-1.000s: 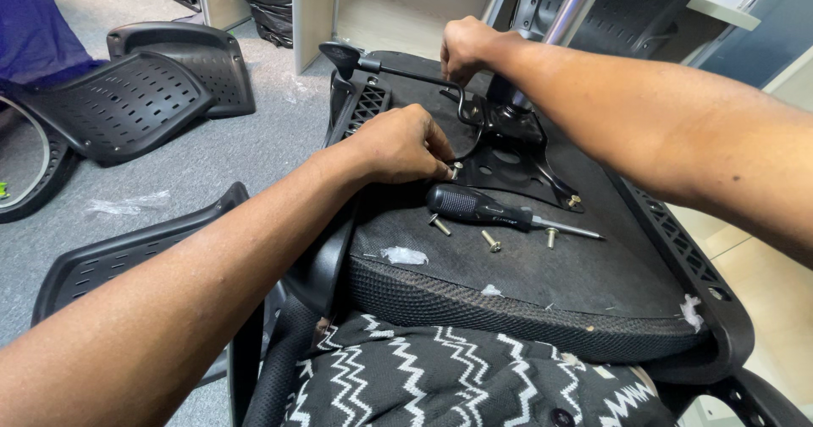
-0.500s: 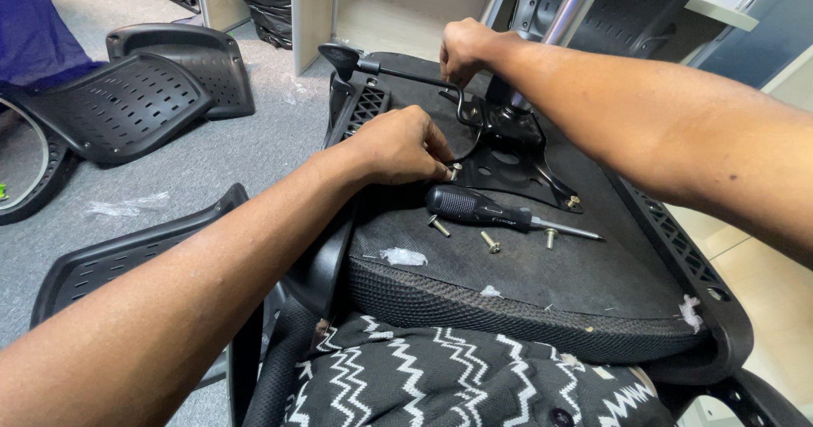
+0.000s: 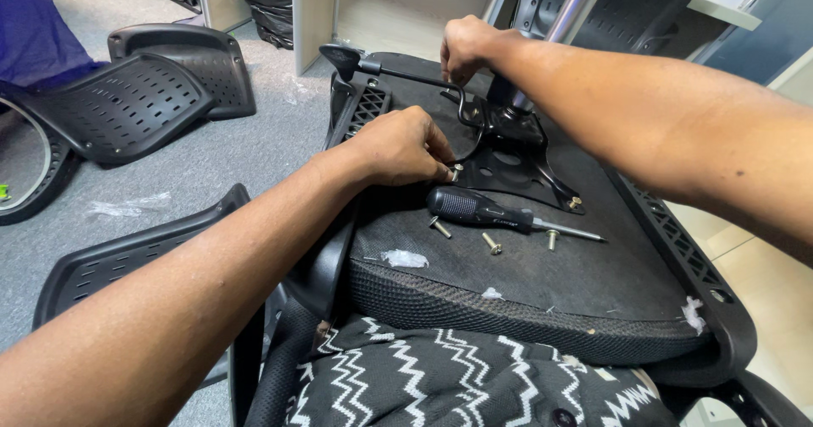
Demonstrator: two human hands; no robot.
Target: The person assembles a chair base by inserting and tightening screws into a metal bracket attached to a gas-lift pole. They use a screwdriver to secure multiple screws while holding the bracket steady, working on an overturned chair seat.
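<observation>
While pinching a screw (image 3: 456, 172), left hand (image 3: 398, 147) on plate (image 3: 517, 169); right hand (image 3: 466, 47) closed around lever (image 3: 398, 71).

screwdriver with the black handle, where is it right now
In the head view, the black-handled screwdriver lies on the upturned black seat base, just below the black metal plate, with loose silver screws beside it, near the left hand.

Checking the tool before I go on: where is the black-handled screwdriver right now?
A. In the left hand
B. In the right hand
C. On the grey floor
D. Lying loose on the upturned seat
D: the screwdriver lies on the upturned seat among loose screws, in neither hand.
</observation>
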